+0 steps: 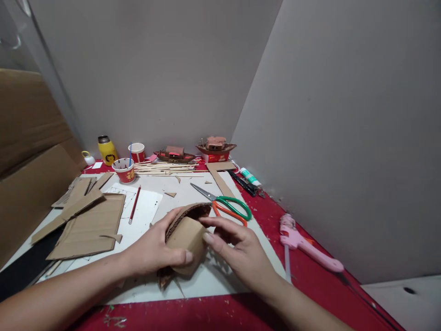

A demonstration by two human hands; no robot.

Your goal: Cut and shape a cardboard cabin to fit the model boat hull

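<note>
Both hands are on a curved brown cardboard piece [188, 236] over the white board. My left hand [160, 243] is wrapped round its left side, thumb on the smooth face and fingers behind the corrugated edge. On the right side, my right hand [234, 246] pinches the piece's edge between thumb and index finger; its other fingers curl underneath. Just beyond the hands lie scissors [230, 207] with green and orange handles, blades apart. To the left are a red pencil [135, 204] on a paper sheet [148, 202] and flat cardboard pieces [94, 227].
A pink glue gun [310, 248] lies on the red cloth [265, 220] at right. Towards the back stand paper cups [124, 171], a yellow bottle [107, 151], wooden sticks [161, 168] and two model boats [216, 145]. A large cardboard box [31, 161] is at left.
</note>
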